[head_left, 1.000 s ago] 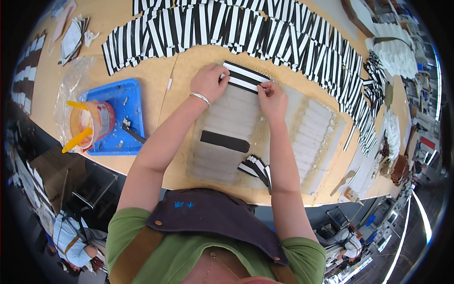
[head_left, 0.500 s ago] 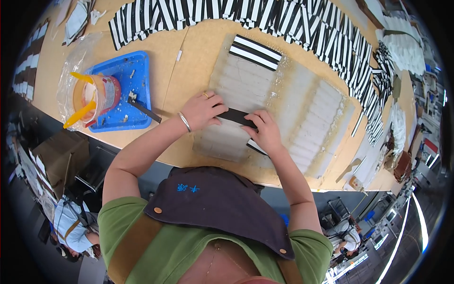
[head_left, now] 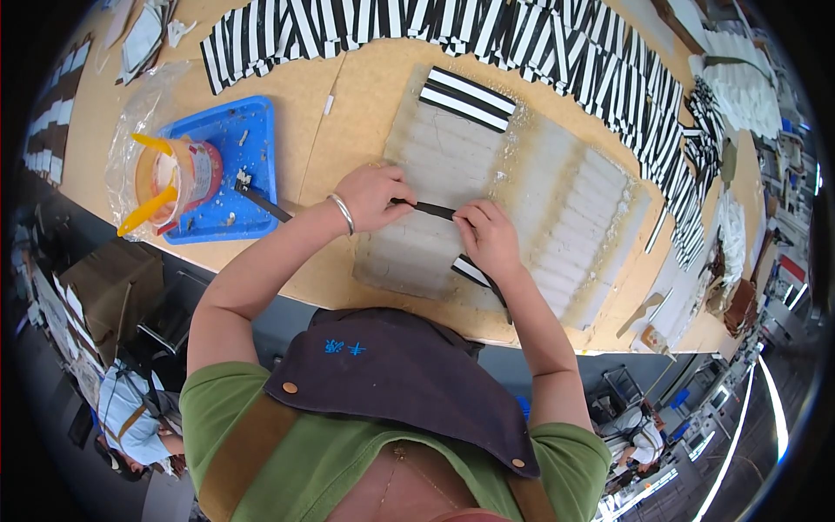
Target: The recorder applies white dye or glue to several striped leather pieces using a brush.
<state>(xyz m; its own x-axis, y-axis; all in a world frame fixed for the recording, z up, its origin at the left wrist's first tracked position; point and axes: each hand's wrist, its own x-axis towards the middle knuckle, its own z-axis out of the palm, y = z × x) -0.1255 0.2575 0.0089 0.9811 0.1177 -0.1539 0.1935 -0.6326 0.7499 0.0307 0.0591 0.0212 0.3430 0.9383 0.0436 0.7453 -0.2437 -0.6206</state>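
A narrow black strip [head_left: 433, 209] stretches between my two hands over a grey, stained board [head_left: 435, 157]. My left hand [head_left: 376, 197] pinches its left end, and my right hand [head_left: 487, 237] pinches the right end. The strip now shows as a thin, edge-on line. Beside my right wrist lies a short black-and-white strip [head_left: 470, 271], partly hidden under the forearm. Farther up the board rest black-and-white strips [head_left: 468, 97], side by side.
A long fanned row of black-and-white strips [head_left: 487, 35] curves along the table's far side. At left, a blue tray [head_left: 252, 157] holds a tub [head_left: 200, 170] with yellow-handled tools [head_left: 150, 209] and a black-handled brush [head_left: 261, 200]. Stacked white pieces [head_left: 744, 87] lie far right.
The black strip has gone from lying broad and flat to a thin line between my fingers. My right hand has shifted slightly, and more of the short striped piece shows.
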